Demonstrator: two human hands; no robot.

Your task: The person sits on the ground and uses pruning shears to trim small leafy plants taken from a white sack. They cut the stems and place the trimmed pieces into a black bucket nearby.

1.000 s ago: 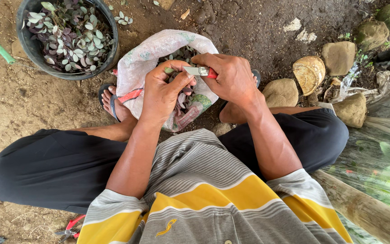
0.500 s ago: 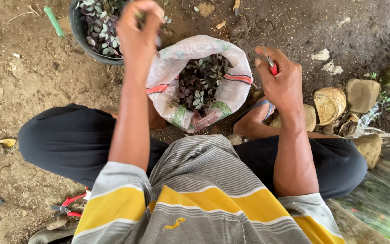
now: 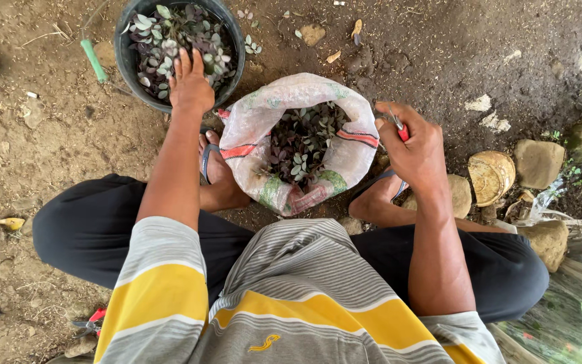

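My left hand (image 3: 190, 84) reaches into a black bucket (image 3: 126, 66) full of small green and purple leafy cuttings, fingers spread over the leaves. A white woven sack (image 3: 254, 121), rolled open and holding more dark leafy cuttings (image 3: 302, 143), stands between my feet. Beside the sack's right rim, my right hand (image 3: 413, 145) is closed around red-handled shears (image 3: 399, 126). I sit cross-legged on bare soil in black trousers and a grey and yellow striped shirt.
Cut coconut husks and stones (image 3: 492, 176) lie at the right, with green netting (image 3: 574, 317) at the lower right. A green-handled tool (image 3: 93, 59) lies left of the bucket. Another red-handled tool (image 3: 93, 322) lies on the soil by my left hip.
My left hand left the sack, swung up and left, and came down into the bucket's leaves. My right hand moved from above the sack to its right rim, still holding the shears.
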